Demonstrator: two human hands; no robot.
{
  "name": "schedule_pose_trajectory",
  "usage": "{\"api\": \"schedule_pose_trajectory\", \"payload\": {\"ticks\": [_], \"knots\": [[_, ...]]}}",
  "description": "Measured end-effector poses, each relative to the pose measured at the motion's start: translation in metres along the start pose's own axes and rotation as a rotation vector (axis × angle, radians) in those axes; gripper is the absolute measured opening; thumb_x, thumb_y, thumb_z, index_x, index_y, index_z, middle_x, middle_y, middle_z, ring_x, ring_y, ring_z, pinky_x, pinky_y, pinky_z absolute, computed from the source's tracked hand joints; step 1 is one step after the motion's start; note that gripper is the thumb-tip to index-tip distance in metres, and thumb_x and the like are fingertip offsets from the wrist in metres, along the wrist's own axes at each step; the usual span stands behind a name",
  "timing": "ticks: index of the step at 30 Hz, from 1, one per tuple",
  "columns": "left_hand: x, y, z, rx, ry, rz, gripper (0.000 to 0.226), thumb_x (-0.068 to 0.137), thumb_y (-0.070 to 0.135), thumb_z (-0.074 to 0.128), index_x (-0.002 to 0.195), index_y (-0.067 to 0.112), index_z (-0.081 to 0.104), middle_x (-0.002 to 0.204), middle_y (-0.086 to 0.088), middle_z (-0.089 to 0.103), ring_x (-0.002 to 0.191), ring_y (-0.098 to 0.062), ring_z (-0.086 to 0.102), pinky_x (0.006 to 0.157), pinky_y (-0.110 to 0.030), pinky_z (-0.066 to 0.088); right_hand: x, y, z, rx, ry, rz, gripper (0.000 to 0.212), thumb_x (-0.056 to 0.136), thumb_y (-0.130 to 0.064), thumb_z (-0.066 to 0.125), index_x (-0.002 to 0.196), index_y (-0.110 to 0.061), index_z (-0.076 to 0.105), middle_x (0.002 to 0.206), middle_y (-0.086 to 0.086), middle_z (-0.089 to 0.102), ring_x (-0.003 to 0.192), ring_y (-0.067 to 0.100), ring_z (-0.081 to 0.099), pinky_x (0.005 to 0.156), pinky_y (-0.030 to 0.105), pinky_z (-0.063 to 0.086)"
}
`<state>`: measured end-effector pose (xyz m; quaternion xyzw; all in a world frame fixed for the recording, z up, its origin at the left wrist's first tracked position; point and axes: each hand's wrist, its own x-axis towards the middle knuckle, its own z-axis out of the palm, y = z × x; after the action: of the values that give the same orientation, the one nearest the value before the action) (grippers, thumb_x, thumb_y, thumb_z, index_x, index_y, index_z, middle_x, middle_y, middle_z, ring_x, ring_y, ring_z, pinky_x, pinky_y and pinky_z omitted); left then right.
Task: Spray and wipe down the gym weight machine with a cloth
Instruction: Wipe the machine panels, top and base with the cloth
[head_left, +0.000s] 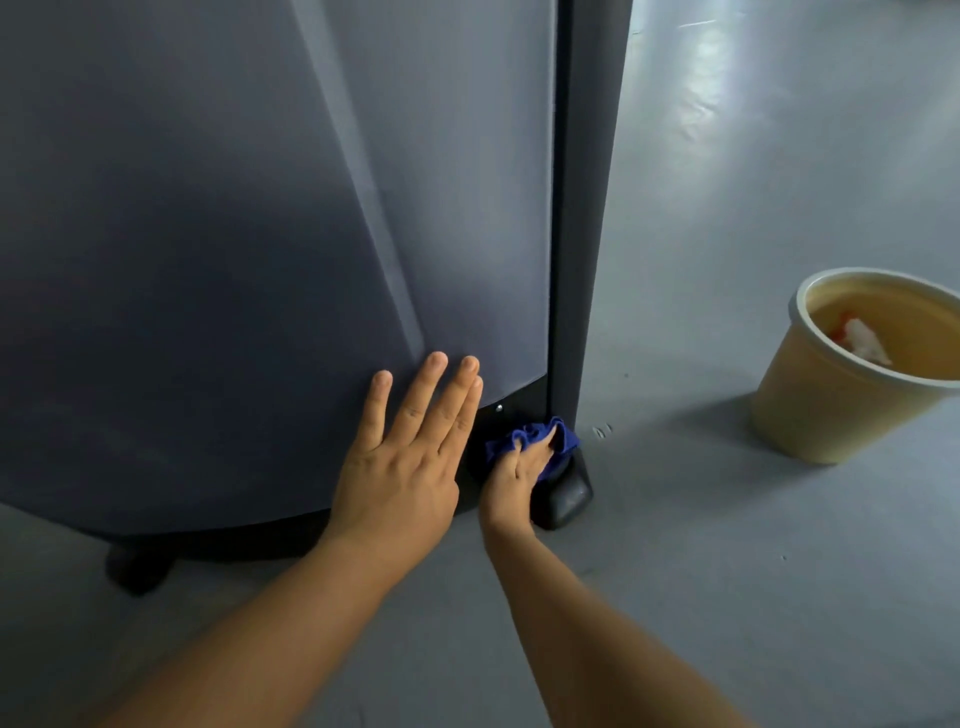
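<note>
The weight machine's grey curved cover panel (234, 234) fills the upper left, with a dark upright post (587, 208) along its right edge. My left hand (405, 457) lies flat against the panel's lower part, fingers straight and spread. My right hand (517, 475) grips a bunched blue cloth (535, 439) and holds it against the black base of the post, just above a black rubber foot (566, 496). No spray bottle is in view.
A beige plastic bucket (810, 415) stands on the grey floor (727, 571) at the right, with something white and orange inside. Another black foot (137, 569) of the machine shows under the panel at lower left.
</note>
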<state>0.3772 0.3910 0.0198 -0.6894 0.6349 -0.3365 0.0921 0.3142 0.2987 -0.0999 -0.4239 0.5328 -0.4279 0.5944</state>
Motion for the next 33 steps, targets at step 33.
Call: {"api": "schedule_pose_trajectory", "payload": {"ticks": [33], "knots": [[-0.089,-0.138,0.058,-0.039,0.121,0.465,0.084,0.095,0.028,0.034,0.159,-0.001,-0.013,0.167,-0.014,-0.025,0.152,-0.031,-0.029,0.120,-0.051,-0.025,-0.078,-0.004,0.070,0.100,0.125,0.095,0.066,0.105,-0.049,0.029,0.160,-0.044,-0.007,0.172,-0.006,0.003,0.157,0.021,0.013,0.127,0.050,0.018]]}}
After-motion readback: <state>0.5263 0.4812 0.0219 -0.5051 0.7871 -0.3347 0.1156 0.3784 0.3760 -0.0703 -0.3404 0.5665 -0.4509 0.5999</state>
